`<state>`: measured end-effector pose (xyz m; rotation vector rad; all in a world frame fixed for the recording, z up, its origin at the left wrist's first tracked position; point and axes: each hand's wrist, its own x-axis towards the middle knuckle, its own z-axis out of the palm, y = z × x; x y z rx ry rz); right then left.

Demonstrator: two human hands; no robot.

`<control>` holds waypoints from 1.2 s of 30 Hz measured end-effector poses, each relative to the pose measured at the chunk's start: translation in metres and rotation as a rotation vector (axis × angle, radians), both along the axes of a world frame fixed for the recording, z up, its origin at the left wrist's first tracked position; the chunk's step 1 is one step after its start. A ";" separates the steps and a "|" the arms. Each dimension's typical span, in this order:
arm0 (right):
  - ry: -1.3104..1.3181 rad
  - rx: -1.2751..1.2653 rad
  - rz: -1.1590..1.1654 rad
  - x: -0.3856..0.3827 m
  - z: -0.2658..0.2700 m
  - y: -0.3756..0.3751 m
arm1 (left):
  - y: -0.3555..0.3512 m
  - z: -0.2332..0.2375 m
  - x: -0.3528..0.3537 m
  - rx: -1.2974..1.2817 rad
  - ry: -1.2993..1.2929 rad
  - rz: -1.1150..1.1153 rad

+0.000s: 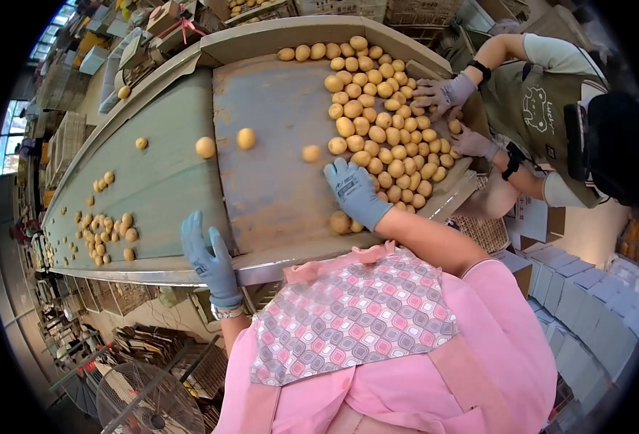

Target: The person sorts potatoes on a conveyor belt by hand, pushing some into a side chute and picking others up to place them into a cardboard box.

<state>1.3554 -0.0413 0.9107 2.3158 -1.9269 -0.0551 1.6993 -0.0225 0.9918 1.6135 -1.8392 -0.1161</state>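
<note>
My left hand (211, 260), in a blue-grey glove, is raised over the near rim of the conveyor with its fingers apart and nothing in it. My right hand (359, 194), gloved the same way, is low over the metal sorting surface (269, 195), fingers stretched out. It is at the left edge of a crowded heap of round yellow citrus-like fruits (388, 134). A blurred fruit (311, 153) is just left of its fingertips. Two more, one fruit (246, 139) and another fruit (205, 147), lie farther left, near where the green belt (167, 108) meets the surface.
A co-worker's gloved hands (446, 94) touch the heap's right side. More fruits (106, 228) lie in a cluster down the belt. A raised wall (298, 32) borders the far side. White boxes (587, 289) are stacked at right; a fan (149, 405) stands at lower left.
</note>
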 end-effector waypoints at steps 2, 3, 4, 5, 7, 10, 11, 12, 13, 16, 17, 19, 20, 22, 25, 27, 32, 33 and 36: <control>-0.318 -0.035 0.125 -0.020 0.002 0.002 | 0.003 0.001 -0.003 -0.015 0.044 0.029; -0.469 -0.058 0.189 -0.031 0.005 -0.003 | 0.002 0.001 -0.003 -0.013 0.033 0.041; -0.396 -0.098 0.293 -0.034 0.005 0.000 | 0.002 0.002 -0.002 -0.013 0.023 0.051; -0.332 -0.017 0.442 -0.040 0.013 -0.005 | 0.002 0.003 -0.003 -0.006 0.010 0.058; -0.220 0.168 0.718 -0.049 0.030 -0.013 | 0.005 0.006 -0.003 0.014 0.024 0.057; -0.368 -0.214 0.314 -0.074 0.096 -0.115 | 0.003 0.003 0.002 0.020 0.034 0.035; -0.424 -0.419 0.185 -0.087 0.109 -0.145 | 0.004 0.003 0.005 0.018 0.038 0.030; -0.497 -0.603 0.063 -0.099 0.123 -0.175 | 0.005 0.005 0.007 0.019 0.032 0.030; -0.475 -0.685 0.059 -0.099 0.123 -0.177 | 0.005 0.009 0.007 0.017 0.026 0.031; -0.654 -0.495 0.088 -0.084 0.084 -0.137 | 0.001 0.011 0.012 -0.005 0.049 0.054; -0.550 -0.294 0.085 -0.073 0.064 -0.109 | 0.002 0.010 0.013 -0.011 0.065 0.069; -0.428 -0.131 0.119 -0.047 0.033 -0.038 | 0.002 0.011 0.020 -0.013 0.074 0.088; -0.415 -0.168 0.148 -0.040 0.028 -0.005 | 0.002 0.012 0.023 -0.014 0.075 0.093; -0.489 -0.060 0.162 -0.034 0.034 0.027 | 0.000 0.014 0.028 -0.009 0.073 0.091; -0.544 0.012 0.221 -0.036 0.044 0.040 | -0.002 0.018 0.030 0.008 0.050 0.065; -0.491 -0.015 0.268 -0.037 0.048 0.039 | -0.003 0.018 0.033 0.017 0.043 0.047; -0.356 -0.177 0.203 -0.052 0.056 -0.057 | -0.005 0.016 0.047 0.012 0.062 0.027; -0.399 -0.245 0.140 -0.055 0.057 -0.078 | -0.004 0.020 0.049 0.019 0.055 0.034; -0.501 -0.065 -0.030 -0.060 0.048 -0.151 | -0.005 0.024 0.046 0.029 0.057 0.043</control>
